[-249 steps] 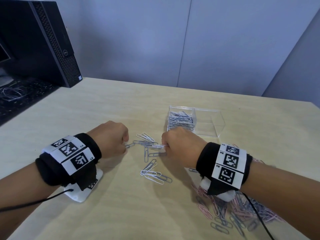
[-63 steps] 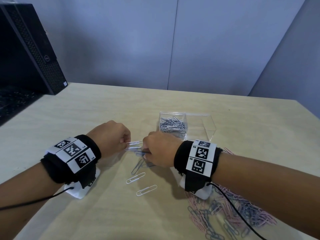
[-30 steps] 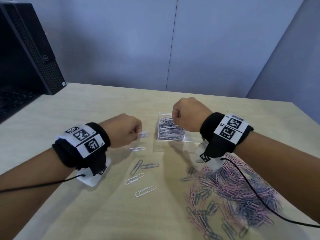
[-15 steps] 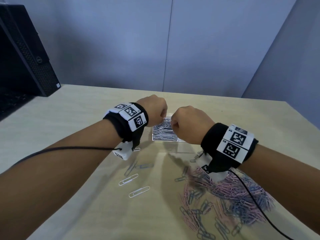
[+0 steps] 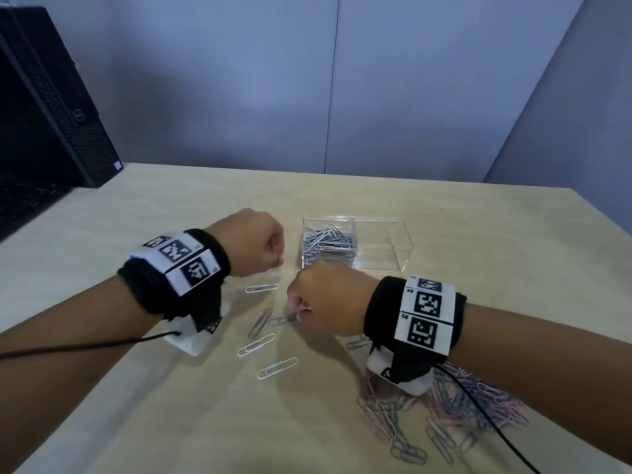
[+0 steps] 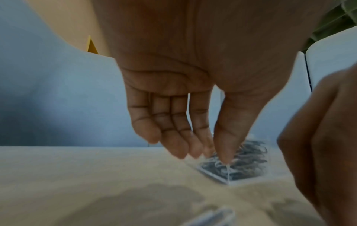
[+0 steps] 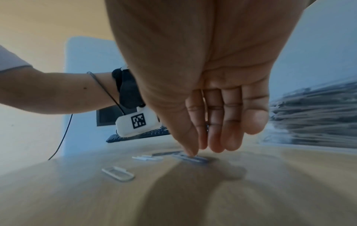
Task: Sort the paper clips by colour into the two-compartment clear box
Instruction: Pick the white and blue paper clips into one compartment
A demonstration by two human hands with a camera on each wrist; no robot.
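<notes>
The clear two-compartment box [image 5: 400, 249] stands mid-table; its left compartment holds a heap of blue-grey clips [image 5: 328, 246], and its right compartment looks bare. My left hand [image 5: 277, 256] hovers just left of the box. In the left wrist view the left hand [image 6: 212, 152] hangs with loose fingers and holds nothing. My right hand [image 5: 301, 311] is down in front of the box. Its thumb and forefinger pinch one end of a grey-blue clip [image 5: 281, 320] lying on the table, and the right wrist view shows the thumb tip on that clip [image 7: 199, 159].
Several loose clips lie between my hands: white ones [image 5: 261, 288] [image 5: 256, 344] [image 5: 277, 367] and a grey one [image 5: 260, 323]. A mixed pink and blue pile [image 5: 461, 412] sits under my right forearm. A black computer tower [image 5: 51, 107] stands far left.
My left hand has drawn back from above the box's left compartment, now holding nothing. My right hand has dropped from beside the box to a loose clip on the table.
</notes>
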